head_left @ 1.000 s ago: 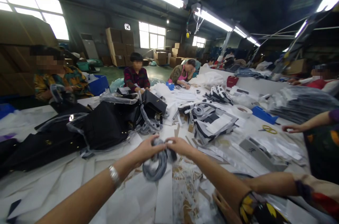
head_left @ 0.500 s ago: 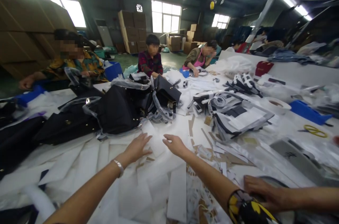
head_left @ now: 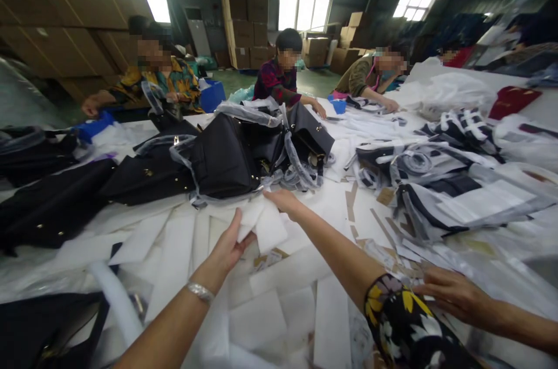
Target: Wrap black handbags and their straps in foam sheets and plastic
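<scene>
My left hand (head_left: 230,245) holds small white foam sheets (head_left: 249,219) between its raised thumb and its fingers. Beyond it my right hand (head_left: 282,203) reaches across with its fingers together, fingertips at the far edge of the same sheets; what they pinch is hidden. Just past the fingertips stands a black handbag (head_left: 224,157), its handle wrapped in clear plastic. More white foam sheets (head_left: 257,316) lie spread over the table below both hands.
More black bags (head_left: 143,177) lie to the left. Plastic-wrapped bag parts (head_left: 471,200) and brown card scraps (head_left: 351,206) cover the right side. A co-worker's hand (head_left: 457,296) is close by my right arm. Several people (head_left: 279,78) sit across the table.
My view has turned left and tilted down. My left hand has closed on the foam sheets, lifting and tilting them. My right hand has moved to their far edge. The co-worker's hand has risen.
</scene>
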`<state>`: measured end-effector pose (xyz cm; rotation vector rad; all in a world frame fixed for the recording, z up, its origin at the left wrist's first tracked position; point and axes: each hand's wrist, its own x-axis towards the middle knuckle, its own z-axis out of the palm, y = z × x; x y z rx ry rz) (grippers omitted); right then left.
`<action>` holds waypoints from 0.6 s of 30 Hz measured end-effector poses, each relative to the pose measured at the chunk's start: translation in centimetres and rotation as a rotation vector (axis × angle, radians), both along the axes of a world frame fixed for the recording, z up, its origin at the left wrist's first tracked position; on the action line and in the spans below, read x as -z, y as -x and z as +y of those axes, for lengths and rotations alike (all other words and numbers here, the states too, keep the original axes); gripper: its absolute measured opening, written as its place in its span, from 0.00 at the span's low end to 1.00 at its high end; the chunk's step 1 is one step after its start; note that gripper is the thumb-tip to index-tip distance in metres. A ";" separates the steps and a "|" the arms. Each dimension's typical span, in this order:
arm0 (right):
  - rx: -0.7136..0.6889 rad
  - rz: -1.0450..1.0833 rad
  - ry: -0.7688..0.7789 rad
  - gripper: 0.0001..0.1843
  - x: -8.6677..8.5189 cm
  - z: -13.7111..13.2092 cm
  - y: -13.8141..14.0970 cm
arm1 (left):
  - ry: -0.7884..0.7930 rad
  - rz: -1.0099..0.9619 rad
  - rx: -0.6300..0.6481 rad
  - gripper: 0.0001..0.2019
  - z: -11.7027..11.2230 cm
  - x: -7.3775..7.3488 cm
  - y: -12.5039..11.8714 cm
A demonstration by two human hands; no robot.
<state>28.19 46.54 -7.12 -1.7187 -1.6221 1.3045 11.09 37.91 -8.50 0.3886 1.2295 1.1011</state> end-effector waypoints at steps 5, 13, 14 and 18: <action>-0.097 0.312 -0.008 0.37 -3.4 1.5 -0.4 | -0.025 -0.226 -0.099 0.11 3.8 -6.0 3.4; -0.042 0.002 -0.180 0.28 1.8 -1.2 0.3 | -0.003 -0.352 -0.112 0.14 6.3 -9.7 4.5; -0.044 -0.044 -0.188 0.34 2.9 -2.0 0.8 | -0.001 -0.356 -0.112 0.14 6.3 -9.7 4.4; -0.065 -0.331 -0.238 0.58 5.9 -3.4 3.3 | 0.008 -0.364 -0.104 0.16 6.4 -9.9 4.4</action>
